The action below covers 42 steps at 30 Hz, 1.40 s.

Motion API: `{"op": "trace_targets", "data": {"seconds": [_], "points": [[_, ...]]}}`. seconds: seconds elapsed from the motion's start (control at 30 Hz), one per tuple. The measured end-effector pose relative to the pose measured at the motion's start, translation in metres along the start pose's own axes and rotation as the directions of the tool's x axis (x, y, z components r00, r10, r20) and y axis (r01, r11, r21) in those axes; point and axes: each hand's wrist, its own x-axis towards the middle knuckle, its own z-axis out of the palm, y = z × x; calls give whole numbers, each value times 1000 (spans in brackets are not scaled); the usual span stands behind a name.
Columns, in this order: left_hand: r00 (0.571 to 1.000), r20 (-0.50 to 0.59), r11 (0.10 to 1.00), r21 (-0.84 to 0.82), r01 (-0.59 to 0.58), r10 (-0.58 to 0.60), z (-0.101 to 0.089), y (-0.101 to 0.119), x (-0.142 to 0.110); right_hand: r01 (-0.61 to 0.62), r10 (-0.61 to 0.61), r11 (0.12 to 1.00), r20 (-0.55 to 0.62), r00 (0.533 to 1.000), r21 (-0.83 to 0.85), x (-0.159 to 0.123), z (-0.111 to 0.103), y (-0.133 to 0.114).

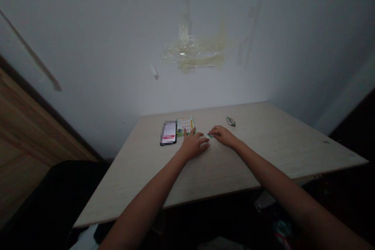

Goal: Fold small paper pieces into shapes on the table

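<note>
Both of my arms reach out over a pale wooden table (pixel 263 152). My left hand (pixel 193 145) lies palm down on the table with its fingers spread, just in front of a small colourful box (pixel 185 125). My right hand (pixel 224 135) rests beside it, fingertips pinched on a small pale green piece (pixel 207 136) that lies on the table between the two hands. The piece is too small to name.
A black phone (pixel 168 133) with a lit screen lies left of the box. A small dark wrapper (pixel 231 121) sits farther back on the right. A white wall with tape residue (pixel 193 52) stands behind the table. Dark clutter lies below the table's near edge.
</note>
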Motion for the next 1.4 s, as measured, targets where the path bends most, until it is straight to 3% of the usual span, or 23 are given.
{"op": "trace_targets", "data": {"seconds": [0.23,0.4,0.87,1.4], "points": [[997,-67,998,-50,23,-26,6,0,5,-3,3,1000,8,1000,-26,-1,-1,-4],[994,-33,991,-94,100,-103,8,0,6,-15,15,999,12,1000,-29,-1,-2,-5],[998,67,1000,-14,-3,3,-1,-1,2,-21,21,999,-18,1000,44,1,1,4],[994,64,992,81,-97,92,0,0,6,-34,36,997,-19,999,72,2,0,4]]}}
